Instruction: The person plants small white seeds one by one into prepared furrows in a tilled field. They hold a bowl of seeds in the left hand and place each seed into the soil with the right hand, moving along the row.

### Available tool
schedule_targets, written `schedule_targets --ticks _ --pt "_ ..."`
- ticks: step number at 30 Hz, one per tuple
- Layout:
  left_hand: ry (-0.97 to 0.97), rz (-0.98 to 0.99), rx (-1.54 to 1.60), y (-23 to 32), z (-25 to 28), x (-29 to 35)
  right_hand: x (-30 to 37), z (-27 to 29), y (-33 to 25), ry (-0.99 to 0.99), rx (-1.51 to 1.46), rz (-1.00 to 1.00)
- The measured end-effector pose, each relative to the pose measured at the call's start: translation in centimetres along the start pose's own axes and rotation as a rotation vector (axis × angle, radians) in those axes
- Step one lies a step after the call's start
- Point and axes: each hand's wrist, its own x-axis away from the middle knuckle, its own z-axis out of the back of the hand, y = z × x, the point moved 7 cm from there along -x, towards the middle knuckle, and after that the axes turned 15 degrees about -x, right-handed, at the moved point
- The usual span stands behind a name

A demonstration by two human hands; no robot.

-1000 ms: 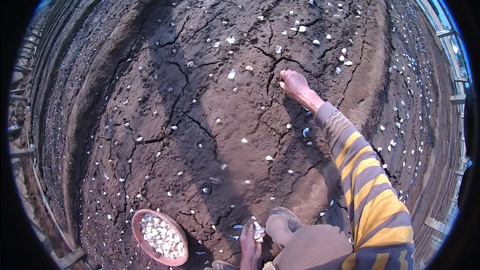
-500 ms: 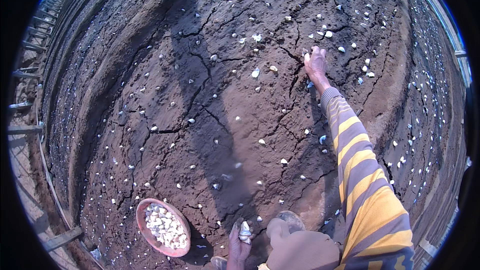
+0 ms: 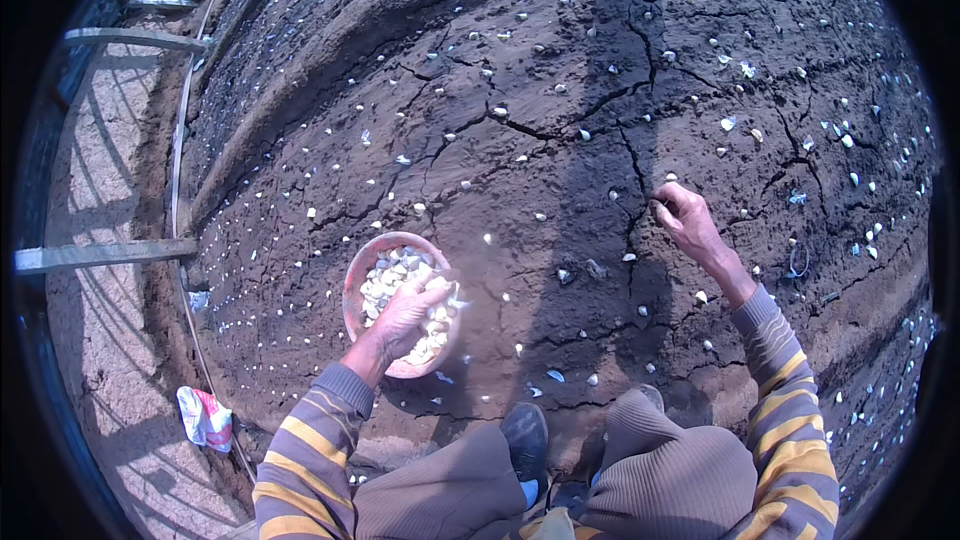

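Observation:
My left hand [image 3: 402,318] is over a reddish clay bowl [image 3: 353,285] heaped with pale garlic cloves [image 3: 385,273]. Its fingers are curled round several cloves, partly smeared by motion. Low over the cracked soil, my right hand [image 3: 688,223] has thumb and fingertips pressed together. Whatever those fingertips may hold is hidden. A single garlic clove [image 3: 671,177] shows just beyond its knuckles.
Many more cloves dot the brown soil bed [image 3: 560,180] in loose rows. My shoe [image 3: 525,437] stands at the near edge. Leftward lie a concrete strip [image 3: 110,330], a crossbar [image 3: 110,255] and a white-and-red plastic bag [image 3: 205,418].
The view has swung left. My left hand, earlier low near my knee with cloves in it, is now at the bowl. The right hand has come nearer my body.

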Motion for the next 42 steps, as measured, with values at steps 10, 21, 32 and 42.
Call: schedule_targets --ticks 10,21,32,42 --pt "0.454 -0.197 0.270 -12.6 14.9 1.1 -1.4 -13.9 -15.1 -0.659 0.337 0.170" --pt "0.847 -0.076 -0.111 -20.7 27.4 1.0 -0.8 -33.7 -3.1 -0.243 -0.066 -0.339" --pt "0.612 -0.351 0.109 -13.8 18.9 0.8 3.2 -23.7 -6.5 0.047 -0.189 -0.290" --pt "0.016 -0.446 0.013 -0.8 -8.6 -10.1 1.7 6.9 -5.8 0.108 0.461 -0.447"
